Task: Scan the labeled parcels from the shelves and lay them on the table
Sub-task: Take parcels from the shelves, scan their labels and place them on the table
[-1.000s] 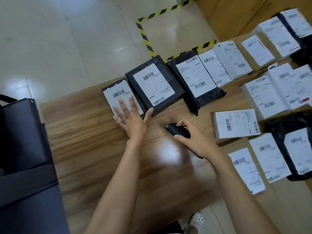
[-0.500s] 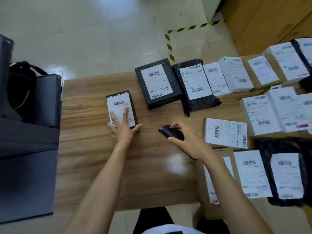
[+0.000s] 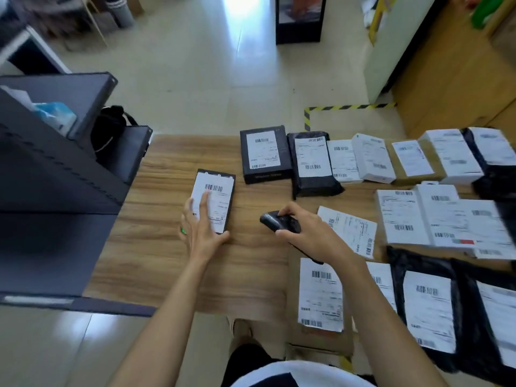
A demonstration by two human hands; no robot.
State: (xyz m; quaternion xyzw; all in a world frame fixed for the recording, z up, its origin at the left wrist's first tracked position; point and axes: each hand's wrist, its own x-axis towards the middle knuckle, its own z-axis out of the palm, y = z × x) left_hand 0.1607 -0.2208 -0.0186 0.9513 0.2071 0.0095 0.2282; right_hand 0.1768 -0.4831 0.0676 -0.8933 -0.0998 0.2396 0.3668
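1. The step in hand looks like the laying-down: a slim black parcel lies flat on the table, label up. It sits at the left end of the far row, near a black box but apart from it.
2. The left hand rests on that parcel with fingers straight and spread over the label, the thumb out by the near right corner. It presses rather than grips.
3. The right hand has its fingers curled round a dark scanner, low over the wood just right of the parcel. Whether the scanner touches the table I cannot tell.
4. Many labelled parcels already lie in rows across the right side, so the job seems well along. How many are left I cannot tell, for the contents of the dark shelves at the left are hard to make out.
5. The next move, as I judge it, calls for lifting the left hand clear without dragging the parcel askew, then turning left to the shelves for another parcel. The scanner should stay ready, so that the new barcode can be brought squarely before it.
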